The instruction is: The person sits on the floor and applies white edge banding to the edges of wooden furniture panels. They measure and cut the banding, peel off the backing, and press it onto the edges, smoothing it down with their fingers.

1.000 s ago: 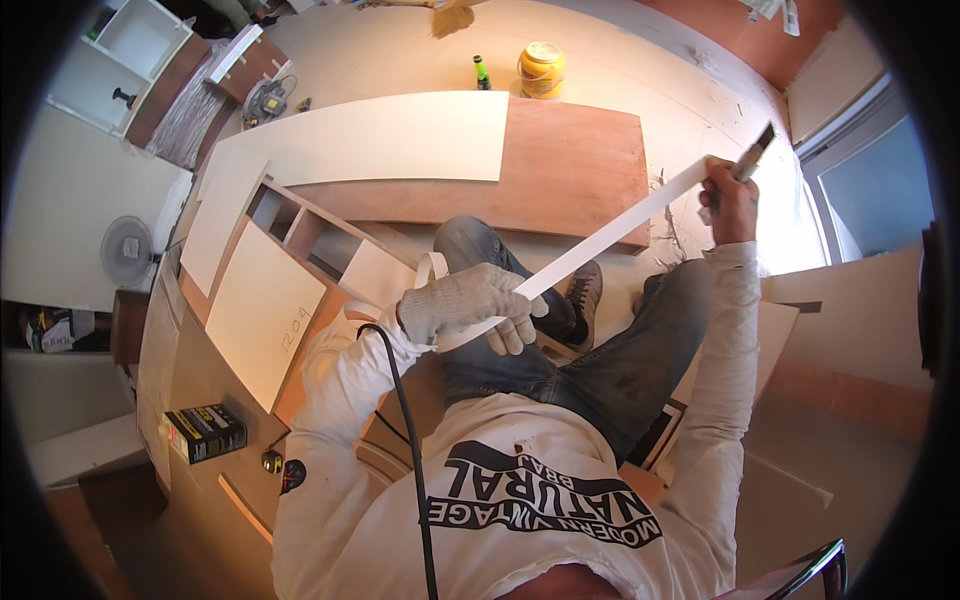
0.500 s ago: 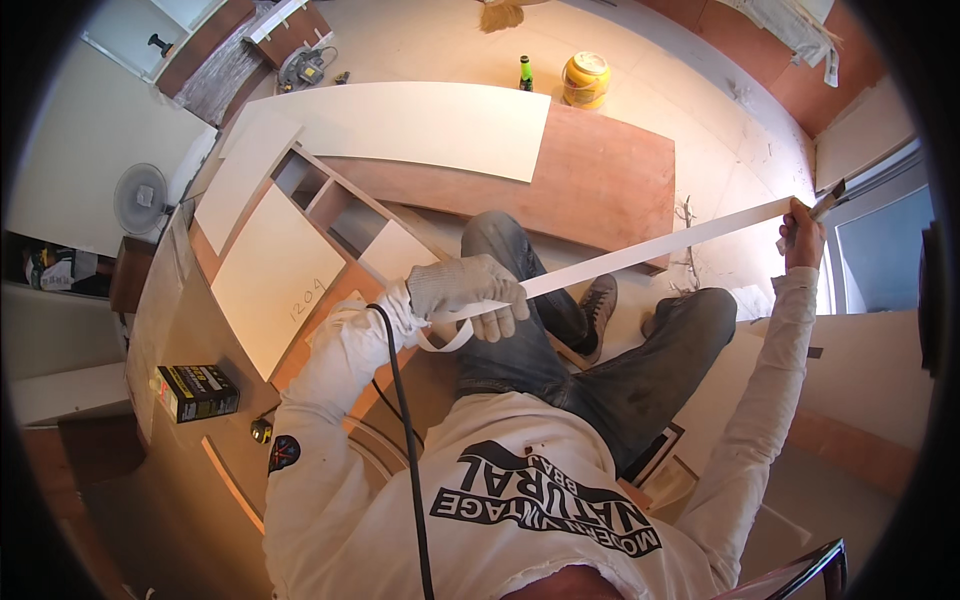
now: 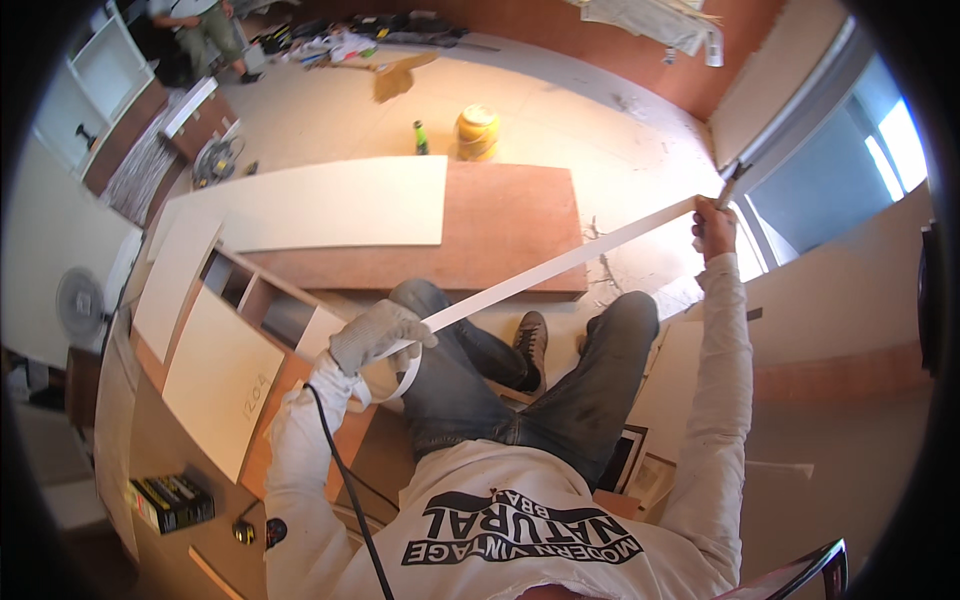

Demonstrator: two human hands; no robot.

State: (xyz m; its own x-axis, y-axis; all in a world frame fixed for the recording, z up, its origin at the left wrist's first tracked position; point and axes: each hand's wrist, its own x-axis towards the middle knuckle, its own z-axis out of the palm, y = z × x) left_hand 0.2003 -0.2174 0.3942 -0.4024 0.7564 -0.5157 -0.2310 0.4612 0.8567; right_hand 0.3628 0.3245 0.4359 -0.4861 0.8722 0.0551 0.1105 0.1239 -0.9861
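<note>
At the far left a round fan (image 3: 80, 303) is seen; a black-and-yellow box (image 3: 172, 502) is set lower down, with a tape measure (image 3: 244, 531) close to its right. A pale panel (image 3: 222, 375) marked by hand is laid over a brown wooden frame (image 3: 257, 298), whose compartments are left uncovered along the panel's far right edge. Farther back, a power saw (image 3: 216, 160) is placed on the floor (image 3: 300, 105) past the left end of a brown board (image 3: 515, 225), the board's left part being covered by a white sheet (image 3: 310, 205). A black cable (image 3: 341, 468) is draped along the left sleeve. A green bottle (image 3: 420, 140) and a yellow bucket (image 3: 478, 135) are stood just beyond the board's far edge. Between the hands a white strip (image 3: 560, 268) is stretched slantwise, and the board's near edge and right edge are crossed by it in view, close to their shared corner. By the gloved left hand (image 3: 380, 337) the strip is gripped, fingers curled around it, and a slack loop is let hang beneath. By the bare right hand (image 3: 716, 230) the strip's other end is held in closed fingers, and a dark-bladed tool (image 3: 735, 183) is clasped in the same fist, pointed up and outward.
</note>
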